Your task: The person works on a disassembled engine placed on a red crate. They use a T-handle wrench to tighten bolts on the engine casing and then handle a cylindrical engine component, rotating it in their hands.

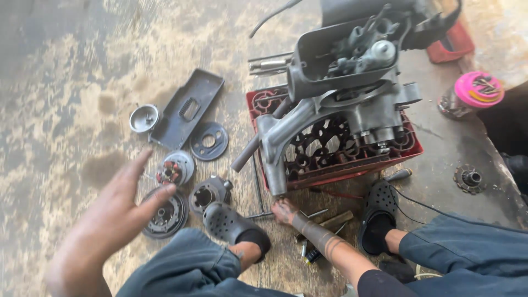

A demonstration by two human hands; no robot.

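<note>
Clutch plate [163,215] under open left hand [118,206]; right hand [284,211] — floor.

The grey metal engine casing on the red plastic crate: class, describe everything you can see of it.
The grey metal engine casing looks like cast alloy, dull and greasy. It rests tilted on the red plastic crate, its open upper housing showing small levers and a shiny round cap. A thick arm slopes down over the crate's front left corner towards the floor, near the person's right hand. Studs hang beneath its right side. The left hand is well apart from it.
</note>
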